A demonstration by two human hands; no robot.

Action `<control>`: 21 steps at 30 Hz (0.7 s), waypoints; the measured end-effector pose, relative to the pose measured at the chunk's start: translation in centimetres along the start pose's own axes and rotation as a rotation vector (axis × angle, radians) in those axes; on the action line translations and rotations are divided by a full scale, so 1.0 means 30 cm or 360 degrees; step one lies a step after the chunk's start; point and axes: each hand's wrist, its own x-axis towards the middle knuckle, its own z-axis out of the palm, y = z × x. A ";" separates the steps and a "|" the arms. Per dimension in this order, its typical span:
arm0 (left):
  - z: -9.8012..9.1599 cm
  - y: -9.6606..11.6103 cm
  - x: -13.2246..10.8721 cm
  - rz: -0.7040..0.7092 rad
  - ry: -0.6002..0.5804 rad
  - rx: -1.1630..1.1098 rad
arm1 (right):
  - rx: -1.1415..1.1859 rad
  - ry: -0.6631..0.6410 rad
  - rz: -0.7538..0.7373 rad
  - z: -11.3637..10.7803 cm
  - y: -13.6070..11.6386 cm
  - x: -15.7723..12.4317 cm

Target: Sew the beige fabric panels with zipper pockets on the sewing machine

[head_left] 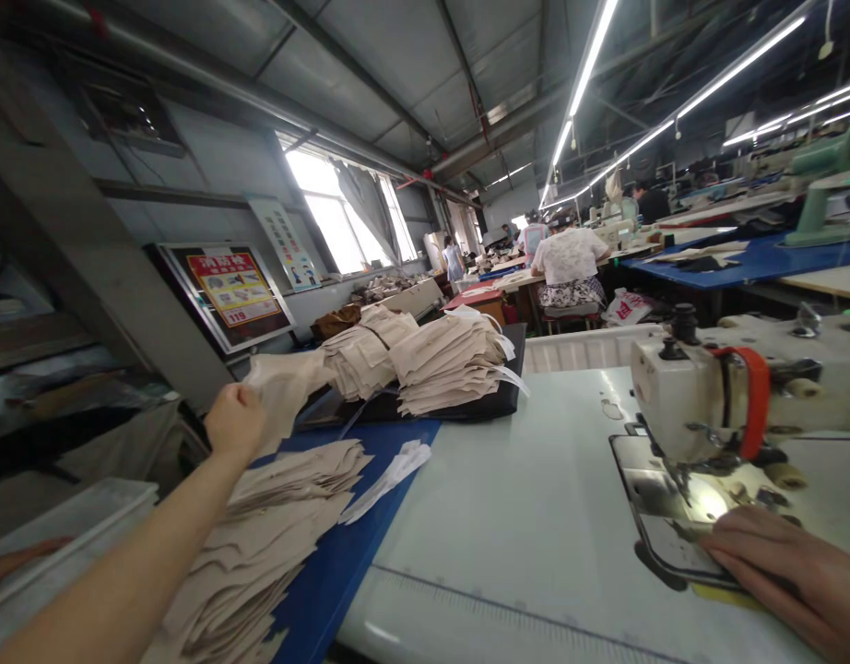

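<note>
Holding up beige cloth (290, 383) in my left hand (237, 420), fingers closed, I should probably keep it flat next; my right hand (771, 563), grip unclear, rests at the sewing machine (680, 397).

Looks like matt, rough-edged cloth in the beige fabric panels (279, 535); shines smooth and glossy across the sewing tabletop (494, 498); gleams as polished metal on the needle-bed plate (647, 489), as painted metal on the sewing-machine head (660, 397); reads as dull plastic in the crate (113, 507)
</note>
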 end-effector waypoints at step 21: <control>0.074 0.653 -1.131 0.2095 -0.0601 -0.0361 | -0.0039 -0.0147 -0.0033 -0.076 -0.096 0.053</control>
